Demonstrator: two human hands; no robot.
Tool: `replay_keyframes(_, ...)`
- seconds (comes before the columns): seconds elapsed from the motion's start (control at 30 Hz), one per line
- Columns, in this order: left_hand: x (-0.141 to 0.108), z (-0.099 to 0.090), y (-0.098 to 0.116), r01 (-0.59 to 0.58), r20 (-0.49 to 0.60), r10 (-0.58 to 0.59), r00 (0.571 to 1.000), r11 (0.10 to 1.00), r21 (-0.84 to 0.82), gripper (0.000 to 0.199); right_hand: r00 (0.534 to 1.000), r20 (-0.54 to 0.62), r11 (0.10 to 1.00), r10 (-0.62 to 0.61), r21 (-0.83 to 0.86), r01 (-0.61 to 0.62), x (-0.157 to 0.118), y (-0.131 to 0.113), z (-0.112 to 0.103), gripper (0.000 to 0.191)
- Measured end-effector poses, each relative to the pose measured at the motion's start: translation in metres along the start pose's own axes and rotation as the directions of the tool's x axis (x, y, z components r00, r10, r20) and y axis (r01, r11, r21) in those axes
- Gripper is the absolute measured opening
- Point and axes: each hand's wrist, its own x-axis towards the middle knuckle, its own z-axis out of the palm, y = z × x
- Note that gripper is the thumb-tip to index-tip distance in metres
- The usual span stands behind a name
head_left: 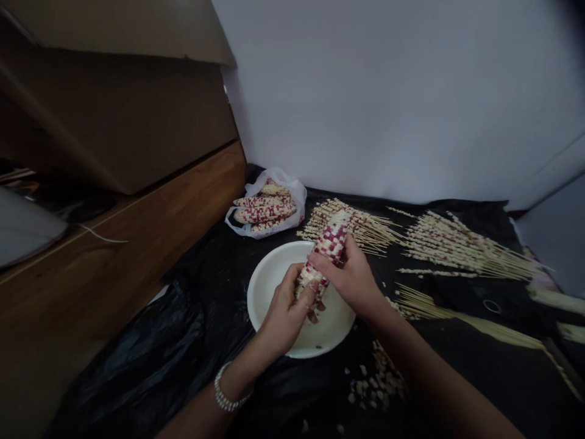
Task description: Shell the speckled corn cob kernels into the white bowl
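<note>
1 corn cob [331,239] in left grip [289,306] below, right grip [354,273] above

Black plastic sheet [183,311] spreads wide, crumpled and shiny at 8 o'clock from white bowl [262,286], which sits directly on it. Around bowl: open plastic bag [299,198] at 11 o'clock; pile of kernel-threaded skewers [324,214] at 1; second skewer pile [441,244] at 2, single skewer [439,272] just beside it; bare sticks [429,306] at 3; loose kernels [379,390] scattered at 5.
</note>
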Motion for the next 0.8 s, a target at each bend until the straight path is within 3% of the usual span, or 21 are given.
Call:
replay_keyframes(0.23, -0.001, 0.0, -0.003, -0.011, -0.015, 0.012, 1.0, 0.997, 0.081, 0.04, 1.0, 0.004, 0.999, -0.015, -0.029, 0.015, 0.002, 0.004, 0.001, 0.037)
replay_keyframes(0.47, -0.002, -0.004, -0.002, -0.079, -0.08, 0.111, 0.991, 0.941, 0.329, 0.03, 0.996, -0.025, 0.974, -0.09, -0.21, 0.083, -0.005, -0.001, 0.004, 0.041)
replay_keyframes(0.6, -0.002, -0.006, 0.0, -0.08, -0.065, 0.101, 0.993, 0.958, 0.275, 0.03, 0.992, -0.006, 0.964, -0.128, -0.234, 0.123, -0.008, -0.002, 0.005, 0.045)
replay_keyframes(0.8, -0.001, -0.003, 0.007, -0.035, -0.061, 0.04, 0.997, 0.996, 0.086, 0.034, 0.996, -0.077, 0.997, -0.032, -0.077, 0.026, 0.006, 0.004, -0.005, 0.041)
